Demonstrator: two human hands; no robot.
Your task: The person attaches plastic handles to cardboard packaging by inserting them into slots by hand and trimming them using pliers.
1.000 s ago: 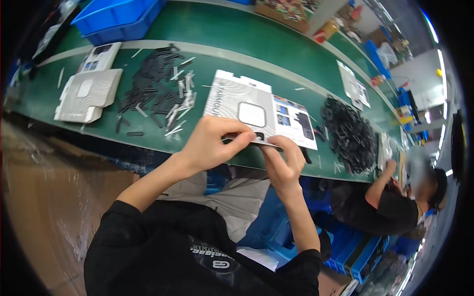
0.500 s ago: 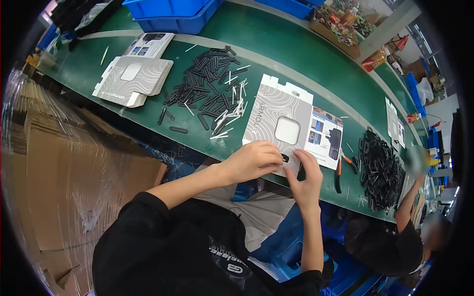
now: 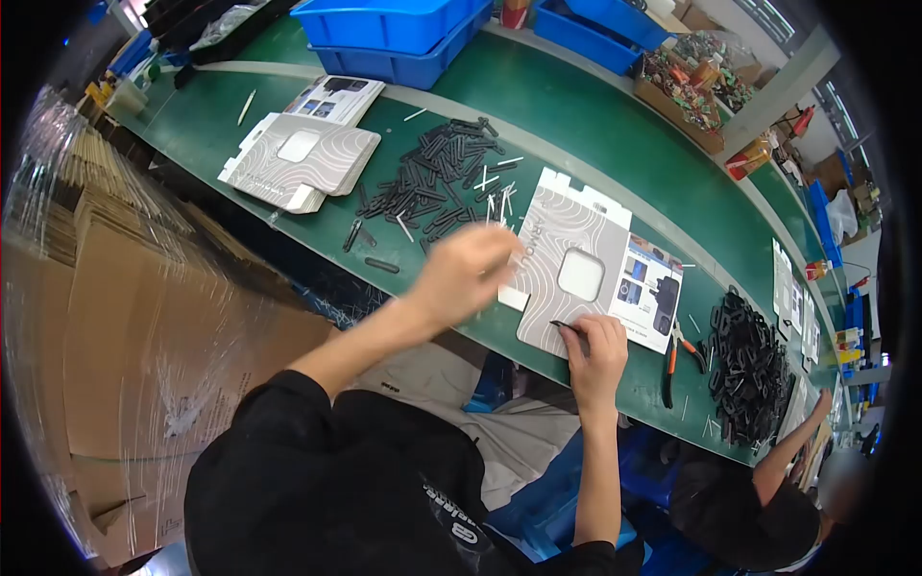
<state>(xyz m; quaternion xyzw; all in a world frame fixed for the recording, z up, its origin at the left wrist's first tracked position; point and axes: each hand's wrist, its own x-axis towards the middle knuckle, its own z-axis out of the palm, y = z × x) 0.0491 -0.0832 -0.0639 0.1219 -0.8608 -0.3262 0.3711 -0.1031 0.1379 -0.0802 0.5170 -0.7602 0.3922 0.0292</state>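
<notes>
A flat printed box with a wavy-line pattern and a square window lies on the green table in front of me. At its near edge my right hand pinches a small black piece, whose exact kind I cannot make out. My left hand, smeared by motion, is off the box's left side, near scattered white strips. Beyond it is a heap of black strap-like plastic pieces. Whether the left fingers hold anything is not visible.
Orange-handled pliers and a pile of black loop-shaped parts lie to the right. More flat boxes are stacked at the left, with blue bins behind. Another person's arm reaches in at far right.
My left hand has come away from the right hand and swung left towards the strips. My right hand stays at the box's near edge with the black piece. The view has shifted slightly.
</notes>
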